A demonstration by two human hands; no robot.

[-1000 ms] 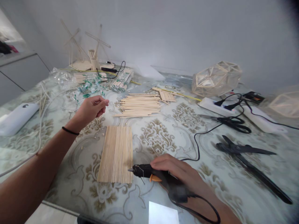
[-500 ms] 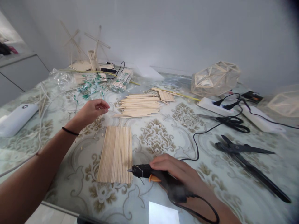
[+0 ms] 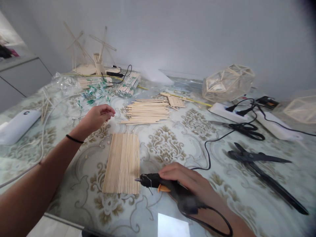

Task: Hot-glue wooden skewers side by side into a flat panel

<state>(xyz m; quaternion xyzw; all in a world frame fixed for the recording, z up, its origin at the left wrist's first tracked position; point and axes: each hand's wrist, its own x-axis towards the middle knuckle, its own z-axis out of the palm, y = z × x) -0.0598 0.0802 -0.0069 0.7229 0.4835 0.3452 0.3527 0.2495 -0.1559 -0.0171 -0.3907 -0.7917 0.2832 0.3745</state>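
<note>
In my right hand (image 3: 187, 179) is a black hot glue gun (image 3: 170, 187) with an orange trigger, its cable trailing below my wrist. The metal nozzle points left, at the right edge of a flat panel of wooden sticks (image 3: 120, 163) laid side by side. Whether the nozzle touches the panel, I cannot tell. My left hand (image 3: 100, 117), a black band at its wrist, hovers beyond the panel's upper left corner. Its fingers are loosely bent, and nothing shows in them. Right of it lies a pile of loose wooden sticks (image 3: 148, 111).
Black pliers (image 3: 256, 161) and black-handled scissors (image 3: 247, 130) lie on the right. Behind them are a white power strip (image 3: 228, 113) with plugs and a stick-framed polyhedron (image 3: 227, 84). Packs of sticks (image 3: 128, 85) and stick windmills (image 3: 98, 59) stand at the back left. A white device (image 3: 21, 126) lies far left.
My left hand has shifted very slightly, its fingers drawn in a little. The glue gun and the stick panel look almost unmoved.
</note>
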